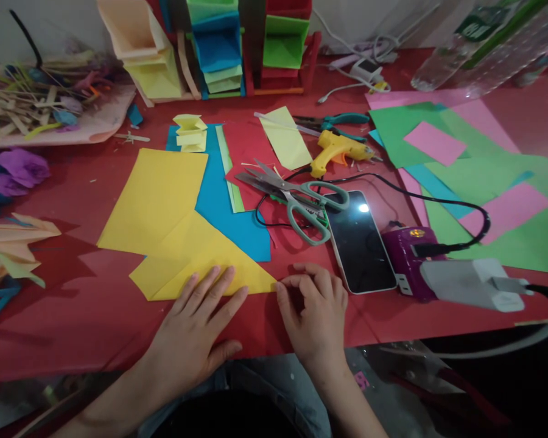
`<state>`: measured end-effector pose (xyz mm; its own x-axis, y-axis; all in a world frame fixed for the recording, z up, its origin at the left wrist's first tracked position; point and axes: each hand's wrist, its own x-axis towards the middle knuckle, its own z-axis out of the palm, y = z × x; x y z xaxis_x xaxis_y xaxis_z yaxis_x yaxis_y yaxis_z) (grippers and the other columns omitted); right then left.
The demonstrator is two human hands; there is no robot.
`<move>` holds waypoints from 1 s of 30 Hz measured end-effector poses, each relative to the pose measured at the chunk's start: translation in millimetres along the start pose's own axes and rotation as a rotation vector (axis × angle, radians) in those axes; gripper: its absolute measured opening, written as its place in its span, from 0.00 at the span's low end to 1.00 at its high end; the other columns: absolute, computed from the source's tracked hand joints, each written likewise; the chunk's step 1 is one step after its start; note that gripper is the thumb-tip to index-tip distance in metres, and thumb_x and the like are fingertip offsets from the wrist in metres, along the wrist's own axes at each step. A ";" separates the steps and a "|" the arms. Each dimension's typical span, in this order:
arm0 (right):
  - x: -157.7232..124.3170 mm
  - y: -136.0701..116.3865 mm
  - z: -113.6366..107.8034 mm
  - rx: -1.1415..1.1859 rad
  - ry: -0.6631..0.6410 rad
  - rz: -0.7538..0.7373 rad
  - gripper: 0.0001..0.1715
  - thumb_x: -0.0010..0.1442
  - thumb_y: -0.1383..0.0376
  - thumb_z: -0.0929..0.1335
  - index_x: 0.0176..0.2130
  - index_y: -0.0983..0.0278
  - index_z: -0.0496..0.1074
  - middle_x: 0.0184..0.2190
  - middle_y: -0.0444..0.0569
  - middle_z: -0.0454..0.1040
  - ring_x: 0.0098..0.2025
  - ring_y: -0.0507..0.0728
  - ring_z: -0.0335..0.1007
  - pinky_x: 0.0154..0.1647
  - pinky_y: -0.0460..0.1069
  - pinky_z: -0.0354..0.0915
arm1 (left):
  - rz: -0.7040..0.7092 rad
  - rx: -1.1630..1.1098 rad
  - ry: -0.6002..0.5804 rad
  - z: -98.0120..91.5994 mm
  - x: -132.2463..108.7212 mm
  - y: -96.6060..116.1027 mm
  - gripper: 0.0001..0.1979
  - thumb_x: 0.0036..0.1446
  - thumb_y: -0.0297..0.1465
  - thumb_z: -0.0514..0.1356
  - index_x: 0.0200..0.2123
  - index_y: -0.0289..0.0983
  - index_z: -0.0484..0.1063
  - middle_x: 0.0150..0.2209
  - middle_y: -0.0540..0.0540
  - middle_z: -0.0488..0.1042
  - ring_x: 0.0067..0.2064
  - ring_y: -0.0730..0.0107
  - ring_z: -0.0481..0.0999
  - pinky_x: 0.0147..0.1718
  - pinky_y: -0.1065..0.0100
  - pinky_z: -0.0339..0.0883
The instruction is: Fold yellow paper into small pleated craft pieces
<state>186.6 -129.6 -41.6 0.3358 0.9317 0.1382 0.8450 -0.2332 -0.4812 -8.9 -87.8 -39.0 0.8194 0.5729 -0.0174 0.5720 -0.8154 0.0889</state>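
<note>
A folded yellow paper sheet (201, 258) lies near the front edge of the red table (73, 322). My left hand (196, 328) rests flat on its lower edge with the fingers stretched out. My right hand (313, 307) sits at the paper's right tip, fingers curled and thumb and forefinger pressed together at the pointed corner. A second yellow sheet (155, 198) and a blue sheet (223, 207) lie just behind.
Green-handled scissors (296, 198), a phone (358, 240), a yellow glue gun (335, 152), a purple device (406, 258) with a black cable and a white charger (472, 283) lie to the right. Green and pink sheets (484, 176) cover the right side. Coloured paper boxes (219, 48) stand behind.
</note>
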 end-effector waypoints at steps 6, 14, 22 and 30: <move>0.0 -0.7 -1.0 -0.013 -0.003 0.017 0.06 0.55 0.63 0.65 0.29 0.62 0.70 0.39 0.49 0.69 0.40 0.59 0.59 0.40 0.54 0.55 | 0.014 0.001 -0.009 1.6 -0.3 -0.9 0.33 0.55 0.46 0.50 0.61 0.40 0.48 0.63 0.39 0.47 0.63 0.50 0.46 0.57 0.51 0.40; -1.6 -2.3 -0.7 -0.021 -0.013 0.024 0.05 0.55 0.63 0.65 0.29 0.62 0.70 0.39 0.49 0.69 0.41 0.60 0.59 0.40 0.54 0.55 | 0.015 -0.014 0.007 3.2 -0.5 -1.0 0.34 0.55 0.45 0.51 0.61 0.39 0.48 0.63 0.39 0.46 0.63 0.50 0.46 0.57 0.52 0.41; -6.5 1.3 0.3 -0.006 -0.007 0.014 0.04 0.56 0.64 0.64 0.31 0.61 0.68 0.40 0.50 0.68 0.40 0.60 0.59 0.40 0.55 0.55 | 0.031 -0.008 0.001 8.3 -1.9 -2.1 0.33 0.53 0.42 0.54 0.61 0.40 0.50 0.63 0.41 0.50 0.62 0.50 0.49 0.58 0.54 0.37; -6.1 4.9 1.5 -0.021 -0.056 0.051 0.04 0.56 0.64 0.64 0.30 0.61 0.67 0.40 0.51 0.69 0.40 0.61 0.60 0.41 0.56 0.54 | -0.014 -0.091 -0.009 6.7 -2.0 2.0 0.33 0.52 0.45 0.54 0.60 0.42 0.53 0.59 0.41 0.60 0.61 0.54 0.51 0.59 0.56 0.38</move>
<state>188.0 -136.0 -46.1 0.3550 0.9326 0.0648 0.8363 -0.2859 -0.4678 -9.1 -91.1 -45.5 0.8118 0.5833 -0.0284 0.5782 -0.7961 0.1784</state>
